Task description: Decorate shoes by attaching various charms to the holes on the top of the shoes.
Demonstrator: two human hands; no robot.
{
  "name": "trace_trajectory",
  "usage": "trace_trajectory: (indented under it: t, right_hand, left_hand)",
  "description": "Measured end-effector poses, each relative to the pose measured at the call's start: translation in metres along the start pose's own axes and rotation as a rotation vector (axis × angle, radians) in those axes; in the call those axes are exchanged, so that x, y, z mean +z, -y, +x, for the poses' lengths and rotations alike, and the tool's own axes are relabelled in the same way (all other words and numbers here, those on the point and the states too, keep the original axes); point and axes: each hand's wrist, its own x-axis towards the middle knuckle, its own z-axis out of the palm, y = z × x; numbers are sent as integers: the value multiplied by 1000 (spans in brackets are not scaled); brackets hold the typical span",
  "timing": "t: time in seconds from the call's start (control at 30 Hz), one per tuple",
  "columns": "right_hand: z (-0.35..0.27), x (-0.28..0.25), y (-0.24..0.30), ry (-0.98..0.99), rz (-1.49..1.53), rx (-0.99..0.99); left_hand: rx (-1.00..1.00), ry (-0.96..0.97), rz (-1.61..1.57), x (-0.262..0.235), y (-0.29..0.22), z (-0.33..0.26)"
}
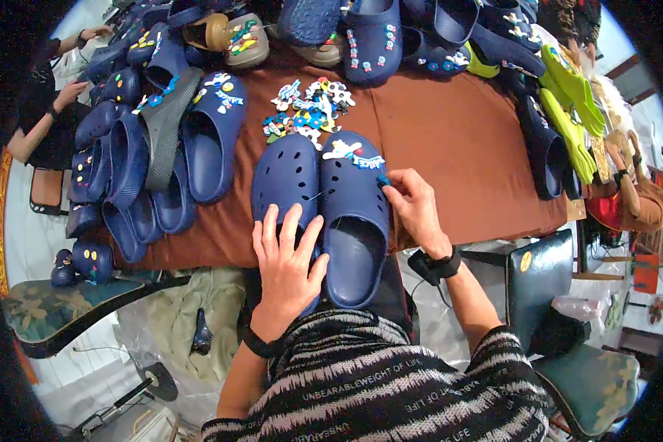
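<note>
A pair of navy clogs lies before me at the table's front edge, heels toward me. My left hand [289, 258] rests over the opening of the left clog [286, 171], fingers spread. White and blue charms sit on the toe of the right clog [355, 254]. At that clog's right side, my right hand [414, 202] pinches a small dark blue shoe charm [382, 180] against the upper, by the holes. Whether it is seated in a hole I cannot tell. Just beyond the toes lies a pile of loose, colourful shoe charms [311, 109].
Many navy clogs [212, 147] crowd the left and far sides of the brown-covered table [449, 158]. Lime green clogs [567, 132] lie at the right. Chairs [538, 283] stand close on both sides. Other people's arms [44, 121] show at left and right.
</note>
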Motion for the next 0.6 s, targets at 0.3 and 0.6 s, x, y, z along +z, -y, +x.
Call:
trace_trajectory:
  t: [0.3,0.6]
  right_hand:
    - [-7,-9,5,85,-167,-243]
    - [7,-26,26,334,-354,-248]
  left_hand:
    - [16,45,87,2,-2,0]
    - [15,59,84,2,-1,1]
